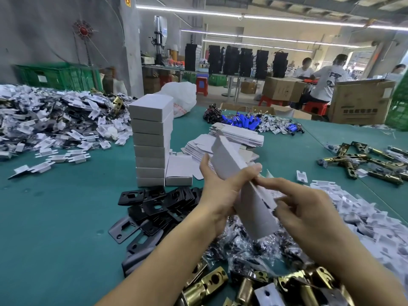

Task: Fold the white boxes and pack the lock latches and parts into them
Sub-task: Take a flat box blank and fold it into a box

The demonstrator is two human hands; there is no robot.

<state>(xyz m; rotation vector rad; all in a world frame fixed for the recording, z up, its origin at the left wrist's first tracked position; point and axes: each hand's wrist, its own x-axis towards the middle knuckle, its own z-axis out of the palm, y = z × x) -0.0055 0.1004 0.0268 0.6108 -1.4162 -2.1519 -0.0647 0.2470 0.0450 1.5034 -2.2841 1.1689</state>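
Both hands hold a partly folded white box [229, 157] above the green desk [55, 217], tilted so its upper end points away toward the flat blanks. The left hand [220, 191] grips it from the left, with the fingers curled behind and the thumb pressed across the front face. The right hand [304, 208] pinches the box's right edge near the lower end, its fingers bent in against the card. Left of the hands stands a tall stack of finished boxes [152, 140], with one more folded box [178, 171] lying just beside its base. Piles of flat box blanks [236, 133] lie behind the held box. Black strike plates [159, 206] are heaped under the left forearm, small clear bags of parts [242, 246] lie below the box, and brass lock latches [220, 283] crowd the near edge. More latches [364, 160] lie at the far right.
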